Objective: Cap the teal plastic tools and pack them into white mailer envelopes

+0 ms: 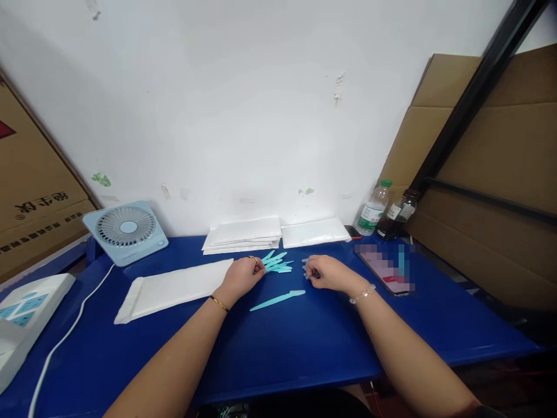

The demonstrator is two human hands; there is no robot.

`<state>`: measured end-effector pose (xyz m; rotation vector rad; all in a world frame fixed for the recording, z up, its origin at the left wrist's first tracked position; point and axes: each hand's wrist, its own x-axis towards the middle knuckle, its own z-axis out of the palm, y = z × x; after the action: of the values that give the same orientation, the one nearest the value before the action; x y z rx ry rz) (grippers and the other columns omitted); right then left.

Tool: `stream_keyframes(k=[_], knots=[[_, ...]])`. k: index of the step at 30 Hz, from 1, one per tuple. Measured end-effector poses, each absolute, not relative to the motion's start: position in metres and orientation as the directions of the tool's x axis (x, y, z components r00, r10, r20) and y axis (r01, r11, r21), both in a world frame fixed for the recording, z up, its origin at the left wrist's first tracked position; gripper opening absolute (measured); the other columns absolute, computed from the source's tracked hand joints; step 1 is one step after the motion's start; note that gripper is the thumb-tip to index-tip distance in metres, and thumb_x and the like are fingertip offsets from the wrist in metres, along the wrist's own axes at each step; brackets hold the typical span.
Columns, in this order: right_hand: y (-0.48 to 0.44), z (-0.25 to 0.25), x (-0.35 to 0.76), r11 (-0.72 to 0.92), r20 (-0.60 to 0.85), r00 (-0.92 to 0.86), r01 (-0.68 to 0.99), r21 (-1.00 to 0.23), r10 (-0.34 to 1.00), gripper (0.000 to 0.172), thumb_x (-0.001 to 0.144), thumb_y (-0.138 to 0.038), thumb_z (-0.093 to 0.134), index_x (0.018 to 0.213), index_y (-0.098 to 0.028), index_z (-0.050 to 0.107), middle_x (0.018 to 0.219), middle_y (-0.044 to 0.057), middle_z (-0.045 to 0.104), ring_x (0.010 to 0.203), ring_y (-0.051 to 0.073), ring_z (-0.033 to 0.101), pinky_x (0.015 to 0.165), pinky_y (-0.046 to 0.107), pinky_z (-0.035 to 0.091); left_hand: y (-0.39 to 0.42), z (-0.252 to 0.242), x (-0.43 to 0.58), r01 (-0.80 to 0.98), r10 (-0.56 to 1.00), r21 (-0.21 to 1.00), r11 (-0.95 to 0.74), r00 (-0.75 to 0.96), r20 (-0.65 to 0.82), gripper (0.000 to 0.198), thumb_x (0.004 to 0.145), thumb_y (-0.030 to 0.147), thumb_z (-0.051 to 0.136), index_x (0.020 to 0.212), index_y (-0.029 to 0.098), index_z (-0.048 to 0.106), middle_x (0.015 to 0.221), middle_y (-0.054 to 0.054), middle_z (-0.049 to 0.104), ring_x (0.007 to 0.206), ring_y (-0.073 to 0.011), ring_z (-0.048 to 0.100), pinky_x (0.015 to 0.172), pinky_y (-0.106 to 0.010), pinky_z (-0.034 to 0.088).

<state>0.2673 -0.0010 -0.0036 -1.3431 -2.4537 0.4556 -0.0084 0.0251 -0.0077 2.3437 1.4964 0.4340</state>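
Slim teal eyebrow razors (277,262) lie in a loose, fanned pile near the middle of the blue table (304,348). My left hand (243,276) is closed, its thumb and forefinger pinching at the left end of the pile. A single teal razor (277,300) lies apart, closer to me. To the right of the pile, my right hand (324,271) has its fingers curled in over small translucent pieces (305,267). Whatever is between those fingertips is hidden.
A white padded sleeve (174,287) lies left of my left hand. White packets (243,232) are stacked along the wall. A fan (127,229) and its cord are at left. Two bottles (373,212) and a phone-like slab (385,270) are at right, beside cardboard (487,145).
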Motion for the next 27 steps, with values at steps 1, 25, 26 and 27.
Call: stream_keyframes(k=[1, 25, 26, 27], knots=[[-0.001, -0.003, 0.267, 0.516, 0.138, -0.512, 0.737, -0.436, 0.848, 0.010, 0.068, -0.008, 0.057, 0.072, -0.016, 0.062, 0.081, 0.004, 0.062, 0.065, 0.012, 0.054, 0.058, 0.022, 0.038, 0.025, -0.008, -0.009, 0.809, 0.915, 0.442, -0.387, 0.397, 0.075, 0.016, 0.082, 0.033, 0.053, 0.079, 0.021, 0.065, 0.080, -0.002, 0.068, 0.072, -0.0163, 0.060, 0.056, -0.025, 0.033], [0.003, 0.003, 0.272, 0.274, 0.190, -0.221, 0.459, -0.845, 0.957, 0.031, 0.073, -0.044, 0.068, 0.079, -0.014, 0.066, 0.069, 0.004, 0.064, 0.060, 0.012, 0.055, 0.055, 0.024, 0.043, 0.031, -0.005, -0.013, 0.542, 0.924, 0.786, -0.296, 0.372, 0.092, 0.029, 0.079, 0.045, 0.048, 0.077, 0.017, 0.057, 0.069, 0.000, 0.056, 0.064, -0.0136, 0.049, 0.061, -0.025, 0.037], [0.002, 0.003, 0.271, 0.275, 0.189, -0.223, 0.466, -0.841, 0.956, 0.030, 0.073, -0.044, 0.068, 0.079, -0.014, 0.066, 0.070, 0.004, 0.065, 0.061, 0.012, 0.055, 0.056, 0.024, 0.043, 0.031, -0.005, -0.013, 0.542, 0.923, 0.786, -0.298, 0.374, 0.092, 0.029, 0.079, 0.045, 0.048, 0.077, 0.017, 0.057, 0.070, 0.000, 0.056, 0.065, -0.0137, 0.049, 0.061, -0.025, 0.037], [0.002, 0.003, 0.271, 0.277, 0.190, -0.224, 0.475, -0.835, 0.956, 0.029, 0.074, -0.043, 0.068, 0.079, -0.014, 0.067, 0.070, 0.004, 0.065, 0.061, 0.012, 0.055, 0.056, 0.024, 0.043, 0.030, -0.004, -0.013, 0.541, 0.922, 0.786, -0.299, 0.376, 0.092, 0.030, 0.079, 0.045, 0.048, 0.078, 0.017, 0.057, 0.070, 0.000, 0.057, 0.065, -0.0139, 0.049, 0.061, -0.025, 0.037]])
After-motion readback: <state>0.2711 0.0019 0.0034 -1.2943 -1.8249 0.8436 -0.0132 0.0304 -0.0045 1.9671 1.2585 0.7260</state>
